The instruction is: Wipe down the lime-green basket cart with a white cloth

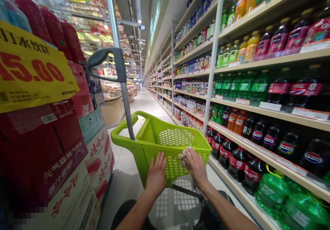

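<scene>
A lime-green plastic shopping basket on wheels stands on the aisle floor in front of me, its grey pull handle raised up at the left. My left hand lies flat against the basket's near mesh wall, fingers stretched upward. My right hand is closed on a small crumpled greyish cloth and presses it against the same wall near the rim. The inside of the basket is mostly hidden from here.
Shelves of bottled soft drinks run along the right. At the left stands a stack of red and white cartons with a yellow price sign. The tiled aisle floor stretches ahead.
</scene>
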Motion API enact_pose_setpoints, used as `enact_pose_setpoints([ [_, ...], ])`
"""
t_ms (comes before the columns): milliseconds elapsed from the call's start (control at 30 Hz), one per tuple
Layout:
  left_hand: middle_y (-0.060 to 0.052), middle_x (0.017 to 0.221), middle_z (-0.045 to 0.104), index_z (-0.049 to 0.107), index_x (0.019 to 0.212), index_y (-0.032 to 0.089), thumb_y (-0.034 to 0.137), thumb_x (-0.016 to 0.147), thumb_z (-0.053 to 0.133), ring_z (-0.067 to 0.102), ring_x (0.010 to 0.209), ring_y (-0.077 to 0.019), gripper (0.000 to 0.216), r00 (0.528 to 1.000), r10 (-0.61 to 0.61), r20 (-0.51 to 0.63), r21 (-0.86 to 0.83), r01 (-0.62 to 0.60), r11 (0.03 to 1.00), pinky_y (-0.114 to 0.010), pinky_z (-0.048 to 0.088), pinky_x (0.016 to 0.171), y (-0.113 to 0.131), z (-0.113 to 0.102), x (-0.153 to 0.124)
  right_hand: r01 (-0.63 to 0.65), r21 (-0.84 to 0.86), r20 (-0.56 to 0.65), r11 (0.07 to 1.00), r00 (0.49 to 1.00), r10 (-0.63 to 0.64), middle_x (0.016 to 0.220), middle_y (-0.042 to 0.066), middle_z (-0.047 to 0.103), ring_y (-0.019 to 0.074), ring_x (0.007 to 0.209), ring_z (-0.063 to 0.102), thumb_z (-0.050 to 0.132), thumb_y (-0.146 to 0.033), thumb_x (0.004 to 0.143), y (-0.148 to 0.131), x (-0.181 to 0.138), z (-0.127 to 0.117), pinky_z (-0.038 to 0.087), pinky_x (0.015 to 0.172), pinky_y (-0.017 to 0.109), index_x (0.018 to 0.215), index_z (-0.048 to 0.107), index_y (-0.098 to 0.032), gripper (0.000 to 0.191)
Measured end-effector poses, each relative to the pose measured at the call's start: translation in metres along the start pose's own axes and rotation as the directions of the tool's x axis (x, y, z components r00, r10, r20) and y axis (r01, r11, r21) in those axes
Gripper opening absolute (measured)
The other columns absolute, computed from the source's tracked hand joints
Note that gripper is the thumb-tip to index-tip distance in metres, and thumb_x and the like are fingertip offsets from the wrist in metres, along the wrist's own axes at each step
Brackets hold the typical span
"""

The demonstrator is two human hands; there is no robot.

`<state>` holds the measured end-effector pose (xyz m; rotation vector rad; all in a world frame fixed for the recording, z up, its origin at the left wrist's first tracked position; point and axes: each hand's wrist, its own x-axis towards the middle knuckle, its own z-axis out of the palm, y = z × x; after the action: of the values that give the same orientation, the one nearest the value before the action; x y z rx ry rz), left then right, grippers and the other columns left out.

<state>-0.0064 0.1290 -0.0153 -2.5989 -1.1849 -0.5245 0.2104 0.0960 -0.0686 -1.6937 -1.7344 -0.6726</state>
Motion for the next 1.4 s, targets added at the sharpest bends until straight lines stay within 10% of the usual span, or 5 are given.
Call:
enact_pose_setpoints([
  [533,-0.007,0.145,0.016,0.028,0.133,0.015,0.014,0.069,0.042,0.008,0.134,-0.0217,0.065,0.996,0.047,0.077,0.015,-0.048,0.999,-0.047,0.014,0.108,0.017,0.002,0.009,-0.289,-0.201,0.112,0.936,0.942,0.315,0.128,0.01,0.048,0.0233,0.118,0.042,0.029,0.0,0.074,0.058,-0.022,-0.016,0.03,0.094,0.045,0.117,0.052,-0.02,0.053],
  [833,-0.008,0.143,0.023,0.034,0.129,0.014,0.014,0.067,0.042,0.015,0.133,-0.0232,0.062,0.998,-0.005,-0.057,-0.01,0.005,1.0,-0.047,0.017,0.107,-0.006,-0.012,0.012,-0.189,-0.13,-0.002,0.973,0.982,0.19,0.129,0.01,0.046,0.0226,0.119,0.04,0.031,-0.004,0.076,0.045,0.003,-0.021,0.031,0.093,0.045,0.12,0.049,-0.018,0.05],
  [1133,-0.016,0.14,0.029,0.035,0.127,0.008,0.02,0.076,0.04,0.022,0.13,-0.0264,0.052,0.875,-0.237,-0.423,0.096,0.303,0.948,-0.05,0.017,0.104,-0.105,-0.078,-0.001,-0.051,0.212,-0.033,0.976,0.998,0.059,0.133,0.009,0.042,0.022,0.123,0.036,0.033,-0.003,0.074,-0.056,0.069,-0.017,0.031,0.095,0.045,0.125,0.044,-0.02,0.054],
  [1400,-0.015,0.132,0.041,0.046,0.12,0.012,0.028,0.074,0.052,0.025,0.127,-0.0324,0.049,0.884,-0.295,-0.363,0.199,0.382,0.902,-0.051,0.022,0.1,-0.131,-0.077,0.01,0.082,0.32,0.112,0.944,0.986,-0.123,0.133,0.009,0.041,0.0241,0.122,0.038,0.048,-0.008,0.072,-0.149,0.106,-0.001,0.03,0.096,0.046,0.123,0.046,-0.023,0.053],
])
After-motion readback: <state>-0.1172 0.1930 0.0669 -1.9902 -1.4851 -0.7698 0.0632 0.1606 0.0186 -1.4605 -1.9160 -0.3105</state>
